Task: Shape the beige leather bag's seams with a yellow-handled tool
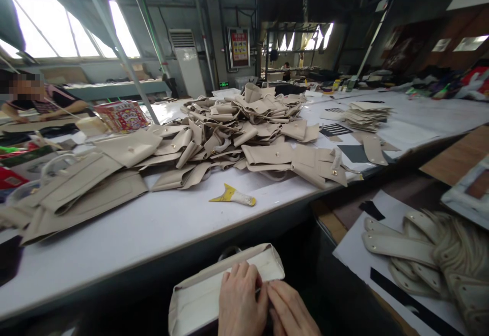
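Low in the head view, below the table's front edge, is a beige leather-like bag (pixel 226 262) with a pale, flat, box-like face turned up and a raised beige rim around it. My left hand (pixel 242 298) lies over this face, fingers curled and closed at its right part. Close beside it, my right hand (pixel 290 308) pinches the bag's right edge, fingertips near the left thumb. Whether a small thing sits between the fingertips is hidden. On the table edge beyond lies a yellow tool (pixel 233 195) with a forked end and whitish middle.
Beige bag pieces (pixel 263 155) lie heaped across the white table (pixel 160 229). To the right, beige straps (pixel 405 244) with metal studs rest on a lower surface. Stacked flat pieces (pixel 369 117) stand farther back. Another person (pixel 49 102) works at far left.
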Demonstrator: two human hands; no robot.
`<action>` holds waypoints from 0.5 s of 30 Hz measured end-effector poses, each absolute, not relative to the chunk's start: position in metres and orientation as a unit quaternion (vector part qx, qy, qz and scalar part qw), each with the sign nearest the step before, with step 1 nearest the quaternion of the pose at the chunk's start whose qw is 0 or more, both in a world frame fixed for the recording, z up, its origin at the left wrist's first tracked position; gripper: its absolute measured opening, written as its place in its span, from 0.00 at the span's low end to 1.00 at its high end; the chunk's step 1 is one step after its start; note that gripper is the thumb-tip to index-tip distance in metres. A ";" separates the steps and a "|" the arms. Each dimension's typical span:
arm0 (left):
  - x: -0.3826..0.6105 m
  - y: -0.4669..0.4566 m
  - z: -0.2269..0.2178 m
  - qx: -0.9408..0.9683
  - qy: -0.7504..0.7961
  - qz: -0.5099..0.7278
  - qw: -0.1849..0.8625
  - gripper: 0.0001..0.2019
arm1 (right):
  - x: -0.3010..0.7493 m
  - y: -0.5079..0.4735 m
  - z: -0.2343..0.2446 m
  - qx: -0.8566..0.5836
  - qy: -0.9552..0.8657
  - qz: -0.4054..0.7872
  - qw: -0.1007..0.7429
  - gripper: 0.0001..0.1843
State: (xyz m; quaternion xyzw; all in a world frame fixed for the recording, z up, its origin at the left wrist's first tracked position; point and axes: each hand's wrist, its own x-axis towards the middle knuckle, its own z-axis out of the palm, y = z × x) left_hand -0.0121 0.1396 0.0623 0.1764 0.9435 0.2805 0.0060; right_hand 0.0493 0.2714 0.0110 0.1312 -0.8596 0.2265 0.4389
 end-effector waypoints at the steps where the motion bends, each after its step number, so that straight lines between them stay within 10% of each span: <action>1: -0.010 0.139 0.060 0.176 0.944 0.281 -0.007 0.07 | 0.046 0.271 0.014 0.143 -0.866 0.200 0.435 0.15; 15: 0.001 0.101 0.042 0.208 0.946 0.219 -0.119 0.10 | 0.050 0.257 0.022 0.135 -0.905 0.100 0.391 0.17</action>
